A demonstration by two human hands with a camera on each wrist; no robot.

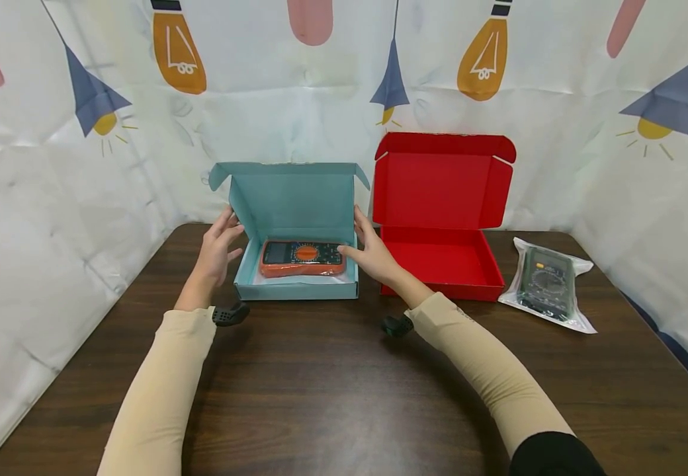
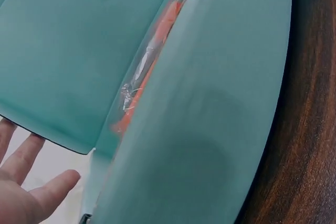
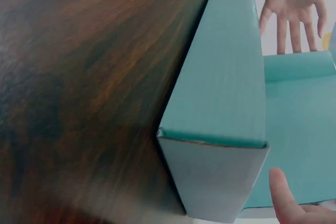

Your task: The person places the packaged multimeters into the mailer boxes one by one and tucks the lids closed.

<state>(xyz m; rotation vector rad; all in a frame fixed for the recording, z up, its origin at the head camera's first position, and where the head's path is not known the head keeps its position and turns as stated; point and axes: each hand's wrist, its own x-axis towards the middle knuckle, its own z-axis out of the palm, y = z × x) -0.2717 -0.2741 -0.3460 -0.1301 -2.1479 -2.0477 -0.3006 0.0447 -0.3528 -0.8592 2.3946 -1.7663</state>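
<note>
1. Left grip [image 1: 219, 248], a bare hand, stands wide, fingers spread and loose, with its fingertips at the left edge of the raised lid [image 1: 296, 198]. The left wrist view cuts off much of the hand at its lower left corner.
2. Right grip [image 1: 375, 254], also bare, is wide too: thumb well apart from the fingers, which reach to the lid's right edge. Whether the thumb touches the orange meter [image 1: 303, 259] cannot be told. Its other fingers are mostly cut off in the right wrist view.
3. The orange meter lies inside the blue box [image 1: 296, 291], dial upward, in clear wrap. Any writing on it is too small to read. Something white shows beneath it, hard to make out. The left wrist view shows only an orange strip; the box's wall hides the rest.
4. To the right, just beside the blue box, stands a red box [image 1: 439, 254], lid raised. The right forearm hides part of its front left corner.
5. Farther right, a dark meter [image 1: 548, 281] lies in a clear bag [image 1: 582, 266] on the brown tabletop [image 1: 320, 383]; the plastic blurs its markings.
6. Behind hangs a white cloth [image 1: 260, 119] printed with lamps, cut off at the top.
</note>
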